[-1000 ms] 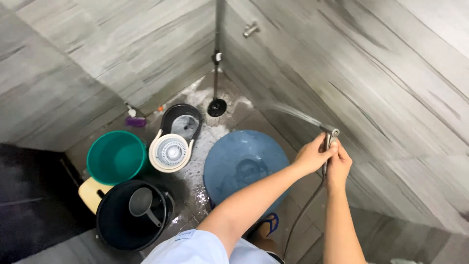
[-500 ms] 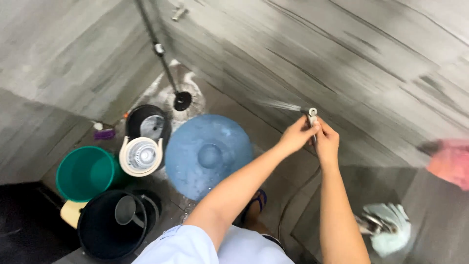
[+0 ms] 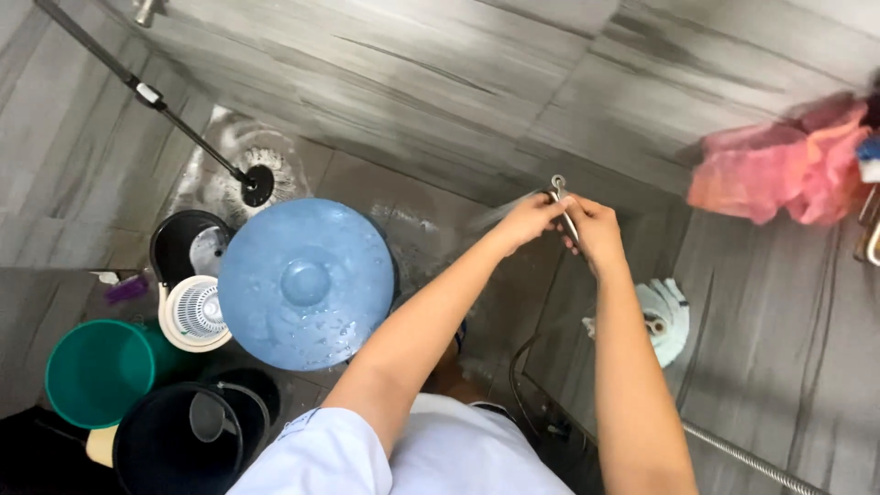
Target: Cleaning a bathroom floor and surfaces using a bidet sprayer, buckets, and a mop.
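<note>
Both my hands hold a metal hand sprayer (image 3: pixel 558 192) in front of a grey tiled wall. My left hand (image 3: pixel 526 220) grips its head from the left. My right hand (image 3: pixel 594 227) closes on the handle from the right. A thin spray of water leaves the head toward the lower left, onto the wet floor. The sprayer's hose (image 3: pixel 532 367) drops down between my arms to the floor.
A big round blue lid (image 3: pixel 305 284) lies left of my arms. Beside it stand a mop spin bucket (image 3: pixel 191 312), a green bucket (image 3: pixel 92 371) and a black bucket with a ladle (image 3: pixel 179 440). A mop (image 3: pixel 257 183) leans in the corner. A pink cloth (image 3: pixel 779 165) hangs right; a mop head (image 3: pixel 665 316) lies below.
The view has swung right, so the buckets and lid slid left and the pink cloth came in. My hands stay on the sprayer, and the spray now points down-left.
</note>
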